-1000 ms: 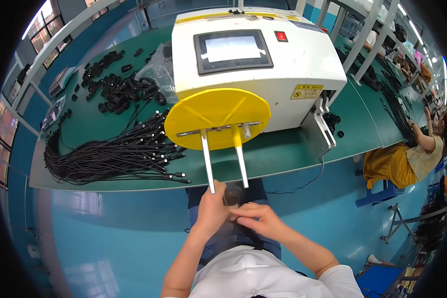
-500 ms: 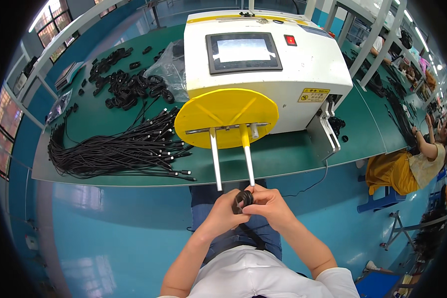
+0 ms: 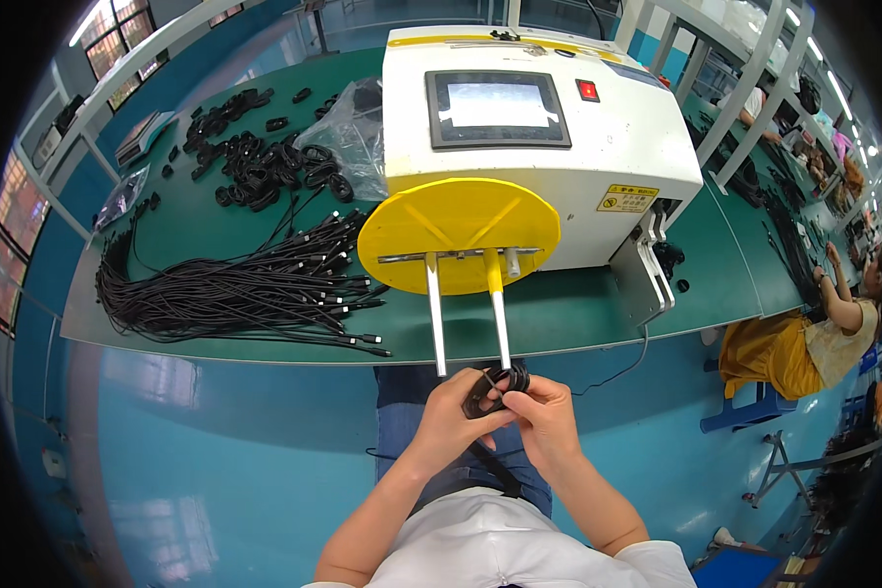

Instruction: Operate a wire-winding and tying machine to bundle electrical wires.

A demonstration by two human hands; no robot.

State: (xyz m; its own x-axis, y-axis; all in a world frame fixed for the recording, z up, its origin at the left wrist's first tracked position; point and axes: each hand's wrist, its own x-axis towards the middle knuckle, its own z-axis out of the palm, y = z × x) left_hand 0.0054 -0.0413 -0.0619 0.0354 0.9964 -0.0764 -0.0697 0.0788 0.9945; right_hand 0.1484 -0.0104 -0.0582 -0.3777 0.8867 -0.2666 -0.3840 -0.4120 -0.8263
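Observation:
Between my two hands is a small coil of black cable (image 3: 480,396), held over my lap just past the table edge. My left hand (image 3: 450,409) is closed around the coil's left side. Fingers and thumb of my right hand (image 3: 542,412) pinch its right side. Close above the coil are the tips of two rods (image 3: 437,323), which stick out from a yellow disc (image 3: 459,220) on the front of a white machine (image 3: 598,127). A loose black cable end shows by my left wrist. Some of my fingertips are hidden behind the coil.
On the green table (image 3: 559,318) a bundle of straight black cables (image 3: 235,284) lies at the left. Several coiled cables (image 3: 265,167) are heaped behind it, beside a clear plastic bag (image 3: 353,137). A metal bracket (image 3: 644,279) juts from the machine's right. Another person (image 3: 833,328) sits far right.
My hands have shifted slightly to the right with the coil, and my right hand has turned so its fingers point more upward. More of the coil shows. The whole view has shifted slightly.

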